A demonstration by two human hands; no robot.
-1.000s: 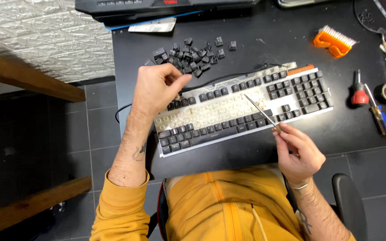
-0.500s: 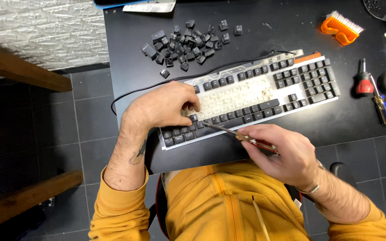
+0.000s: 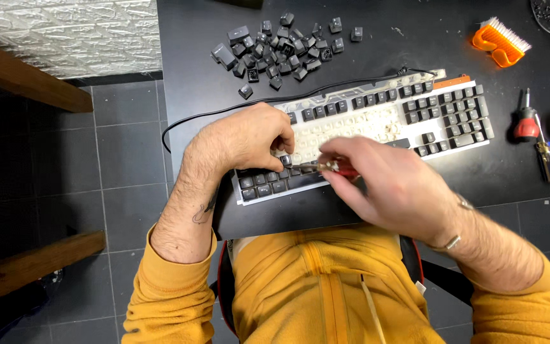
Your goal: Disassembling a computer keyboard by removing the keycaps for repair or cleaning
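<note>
A white keyboard with dark keycaps lies tilted on the black table; many keys in its middle are off, showing the pale plate. My left hand rests on the keyboard's left end, fingertips pinching a dark keycap. My right hand holds a thin metal tool with a red handle, its tip pointing left at that keycap. A pile of several loose dark keycaps lies on the table behind the keyboard.
An orange brush lies at the back right. A red-handled screwdriver and other tools lie at the right edge. The keyboard's black cable runs left. Wooden beams and grey floor tiles lie to the left.
My left hand came down from above the keyboard onto its left end. My right hand swung the tool left and low, bringing its tip to the keycap under my left fingers.
</note>
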